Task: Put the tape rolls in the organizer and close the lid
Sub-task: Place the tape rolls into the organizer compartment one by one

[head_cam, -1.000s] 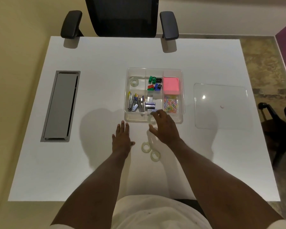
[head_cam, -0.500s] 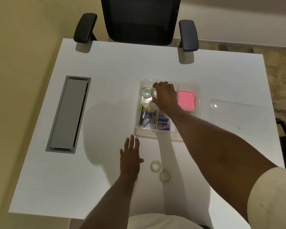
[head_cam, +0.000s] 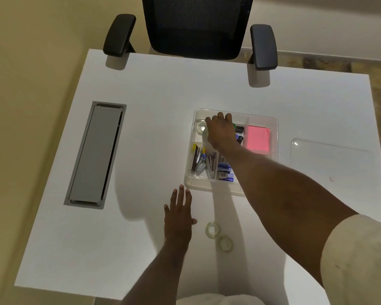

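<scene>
The clear plastic organizer (head_cam: 262, 118) sits at the table's middle. My right hand (head_cam: 221, 133) reaches into its far-left compartment, fingers curled down on a clear tape roll (head_cam: 204, 134) held on edge at my thumb. Another tape roll (head_cam: 201, 128) lies flat in that compartment, just left of the hand. Two more tape rolls (head_cam: 213, 230) (head_cam: 225, 243) lie on the table near the front, touching or almost touching each other. My left hand (head_cam: 179, 214) rests flat on the table to their left, fingers spread, holding nothing. The clear lid (head_cam: 330, 161) lies flat to the organizer's right.
The organizer also holds pink sticky notes (head_cam: 257, 137), staplers and staple boxes (head_cam: 209, 165), and small coloured clips. A grey cable hatch (head_cam: 96, 154) is set into the table at the left. A black office chair (head_cam: 196, 25) stands at the far edge.
My right hand has carried a tape roll from the front of the organizer into its far-left compartment and now sits lower over it. My left hand has stayed flat on the table.
</scene>
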{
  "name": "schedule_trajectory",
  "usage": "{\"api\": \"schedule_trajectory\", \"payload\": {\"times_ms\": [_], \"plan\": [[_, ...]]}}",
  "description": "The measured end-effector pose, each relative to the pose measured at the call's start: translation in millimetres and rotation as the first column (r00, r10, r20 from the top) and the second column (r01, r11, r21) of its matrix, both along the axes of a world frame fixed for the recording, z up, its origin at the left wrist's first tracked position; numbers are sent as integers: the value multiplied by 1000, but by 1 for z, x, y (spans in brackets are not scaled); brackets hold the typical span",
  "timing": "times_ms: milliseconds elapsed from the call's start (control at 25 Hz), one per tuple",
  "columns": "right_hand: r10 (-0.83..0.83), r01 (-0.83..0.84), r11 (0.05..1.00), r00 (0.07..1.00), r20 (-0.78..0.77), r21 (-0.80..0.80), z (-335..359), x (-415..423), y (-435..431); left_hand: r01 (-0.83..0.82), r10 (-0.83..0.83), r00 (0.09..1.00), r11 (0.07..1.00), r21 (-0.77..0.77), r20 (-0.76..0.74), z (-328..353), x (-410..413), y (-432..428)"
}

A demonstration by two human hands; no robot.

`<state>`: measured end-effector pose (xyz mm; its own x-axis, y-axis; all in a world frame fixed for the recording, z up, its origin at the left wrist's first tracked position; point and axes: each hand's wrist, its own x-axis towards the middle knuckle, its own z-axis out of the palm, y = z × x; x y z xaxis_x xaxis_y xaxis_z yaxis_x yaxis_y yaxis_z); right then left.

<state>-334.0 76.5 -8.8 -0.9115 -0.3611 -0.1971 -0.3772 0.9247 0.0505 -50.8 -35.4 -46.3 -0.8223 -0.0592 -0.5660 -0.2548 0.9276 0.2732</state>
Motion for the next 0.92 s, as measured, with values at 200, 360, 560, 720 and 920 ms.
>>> {"api": "schedule_trajectory", "payload": {"times_ms": [200,360,560,720,920], "plan": [[0,-2,998,999,-35,-66,8,13,8,1,-1,1000,1000,-7,19,0,-1,0],[-33,19,985,997,-76,-174,13,44,17,8,-7,1000,1000,-16,26,3,0,1],[-71,48,960,995,-74,-277,8,90,24,18,-17,999,999,-29,44,-1,-18,-6],[-88,71,937,995,-36,-342,15,158,44,14,-14,1000,1000,-25,9,-1,5,-1],[27,-51,902,998,-60,-429,17,238,66,20,-20,1000,1000,7,-15,2,18,5]]}}
